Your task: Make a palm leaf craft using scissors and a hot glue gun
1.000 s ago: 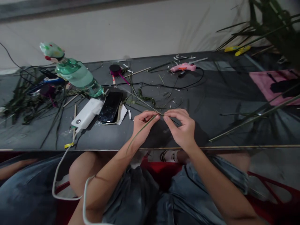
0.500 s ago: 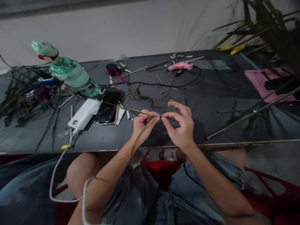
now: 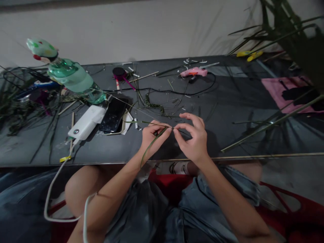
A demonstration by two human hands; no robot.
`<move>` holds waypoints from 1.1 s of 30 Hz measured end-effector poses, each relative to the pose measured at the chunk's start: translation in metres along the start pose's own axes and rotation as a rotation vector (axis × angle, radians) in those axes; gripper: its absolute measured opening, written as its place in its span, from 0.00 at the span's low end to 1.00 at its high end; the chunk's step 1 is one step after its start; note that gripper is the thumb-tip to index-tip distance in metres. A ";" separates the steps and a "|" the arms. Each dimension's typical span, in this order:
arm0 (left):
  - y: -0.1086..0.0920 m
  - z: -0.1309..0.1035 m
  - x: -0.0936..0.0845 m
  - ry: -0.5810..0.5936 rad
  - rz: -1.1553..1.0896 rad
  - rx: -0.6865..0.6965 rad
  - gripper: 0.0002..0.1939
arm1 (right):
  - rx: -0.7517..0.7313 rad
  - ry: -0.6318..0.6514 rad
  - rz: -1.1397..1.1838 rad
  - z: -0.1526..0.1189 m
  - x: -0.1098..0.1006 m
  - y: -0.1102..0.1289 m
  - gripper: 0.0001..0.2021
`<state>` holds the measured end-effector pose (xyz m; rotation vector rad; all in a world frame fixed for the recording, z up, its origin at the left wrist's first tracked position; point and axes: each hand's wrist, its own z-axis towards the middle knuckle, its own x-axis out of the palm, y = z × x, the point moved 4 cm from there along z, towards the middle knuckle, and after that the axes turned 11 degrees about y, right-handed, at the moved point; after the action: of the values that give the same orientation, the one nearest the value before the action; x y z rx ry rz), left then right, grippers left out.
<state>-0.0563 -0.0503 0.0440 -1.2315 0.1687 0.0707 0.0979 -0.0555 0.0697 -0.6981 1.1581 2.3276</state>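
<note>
A pale wall runs behind a long dark tabletop (image 3: 227,111) with a glossy, reflective face, littered with green clippings and thin sticks. At the far left lies a tangle of dark leaves and cables (image 3: 22,101). Next to it stands one green plastic bottle (image 3: 73,81) with a painted cap, tilted in this view. In front of the bottle sits one white power bank (image 3: 86,122), its white cable (image 3: 54,189) dropping over the tabletop's edge, and just beside it one black phone (image 3: 113,115) on a scrap of paper.

Near the front edge, in the middle, both hands meet. The left hand (image 3: 152,136) has its grip pinching a thin green leaf strip (image 3: 152,143), which curves down past the wrist and also pokes out to the left. The right hand (image 3: 193,138) pinches the same strip at thumb and forefinger, the other fingers spread above it; the two pinches almost touch.

Farther back lies one pink glue gun (image 3: 194,72) with its black cord (image 3: 177,91) looping across the surface. To the right, one long green stalk (image 3: 268,125) lies slantwise, and a pink mat (image 3: 283,89) shows at the far right beneath dark hanging fronds (image 3: 298,37).
</note>
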 end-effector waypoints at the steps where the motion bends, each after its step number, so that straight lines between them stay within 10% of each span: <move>1: 0.000 0.000 0.001 0.002 0.013 0.007 0.08 | 0.005 0.008 0.002 -0.001 0.001 -0.001 0.03; 14: 0.002 0.002 -0.001 0.034 0.135 0.059 0.07 | 0.049 -0.037 0.066 -0.005 0.005 -0.008 0.04; 25: 0.000 0.004 -0.008 0.307 0.925 0.304 0.13 | 0.406 -0.256 0.280 -0.021 -0.001 -0.079 0.10; 33: -0.013 0.006 -0.047 0.155 1.112 0.349 0.15 | 0.288 -0.429 -0.370 0.026 -0.116 -0.126 0.01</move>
<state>-0.1000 -0.0468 0.0658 -0.6720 0.9472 0.8721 0.2554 0.0159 0.0802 -0.2605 1.0318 1.8318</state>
